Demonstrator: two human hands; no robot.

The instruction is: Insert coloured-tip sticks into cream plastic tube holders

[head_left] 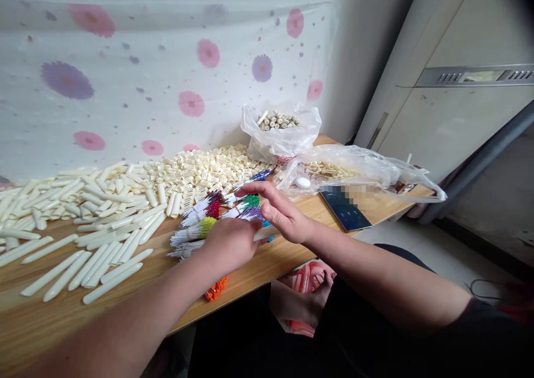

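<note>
My left hand (231, 241) is closed round a cream pen barrel (263, 233), of which only a short end shows past the fingers. Facing it, my right hand (286, 211) is held with its fingers stretched out, its palm close to that end; whether they touch I cannot tell. Under and behind my left hand lie bundles of thin white pen refills with coloured tips, among them a lime-green-tipped bundle (194, 230), a dark red one (212, 208) and a green one (250, 201). An orange-tipped bundle (216, 289) shows below my left wrist.
Long cream pen barrels (100, 264) lie across the left of the wooden table (175, 311). Short cream clip caps (208, 169) are heaped by the wall. A plastic bag of cream parts (283, 138), a flatter clear bag (367, 166) and a phone (346, 211) are at the right.
</note>
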